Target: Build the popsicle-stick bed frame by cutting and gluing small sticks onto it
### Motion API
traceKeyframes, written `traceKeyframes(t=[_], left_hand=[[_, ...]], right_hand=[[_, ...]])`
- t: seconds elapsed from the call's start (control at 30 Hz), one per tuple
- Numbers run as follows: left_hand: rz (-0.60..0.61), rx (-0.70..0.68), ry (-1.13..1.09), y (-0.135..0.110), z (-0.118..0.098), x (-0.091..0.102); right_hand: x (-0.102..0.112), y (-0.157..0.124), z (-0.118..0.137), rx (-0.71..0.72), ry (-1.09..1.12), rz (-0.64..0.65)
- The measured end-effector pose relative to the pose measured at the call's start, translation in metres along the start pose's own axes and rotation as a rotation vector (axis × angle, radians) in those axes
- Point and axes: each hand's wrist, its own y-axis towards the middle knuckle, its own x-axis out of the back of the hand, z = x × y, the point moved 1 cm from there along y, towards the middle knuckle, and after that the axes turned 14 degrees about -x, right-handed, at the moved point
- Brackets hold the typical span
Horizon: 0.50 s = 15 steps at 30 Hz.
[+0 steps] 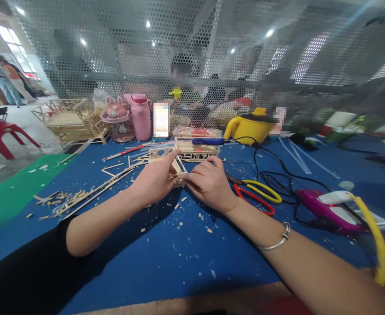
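Note:
Near the middle of the blue table, my left hand (156, 177) grips the side of a small wooden stick model (178, 162), its thumb raised along the sticks. My right hand (212, 181) meets the model's near right corner with thumb and fingers pinched together; whatever lies between those fingertips is hidden. Just beyond both hands lies a flat wooden piece with a cut-out lattice edge (200, 155). Scissors with red and yellow handles (261, 192) rest to the right of my right hand, their blades partly behind it.
Loose sticks and offcuts (70, 199) litter the left side. A blue-handled tool (208, 141) lies behind the model, with black cable trailing right. A purple glue gun (330, 210) sits at right. A pink bottle (140, 116), lit phone (161, 120) and yellow pot (253, 127) stand before a perforated screen.

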Motion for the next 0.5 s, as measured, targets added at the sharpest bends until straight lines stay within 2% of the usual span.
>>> traceKeyframes(t=[0.17, 0.3, 0.4, 0.5], left_hand=[[-0.009, 0.011, -0.007, -0.001, -0.001, 0.000], [-0.016, 0.023, -0.029, -0.001, -0.003, 0.000], [-0.024, 0.013, -0.043, -0.001, -0.003, -0.001], [-0.019, 0.005, -0.042, 0.000, -0.003, -0.002]], right_hand=[[0.000, 0.000, 0.001, -0.014, -0.021, -0.008], [0.001, -0.001, 0.002, -0.074, 0.148, -0.031], [-0.002, -0.001, 0.001, -0.283, 0.404, -0.047], [-0.012, -0.001, -0.001, -0.540, 0.751, 0.069]])
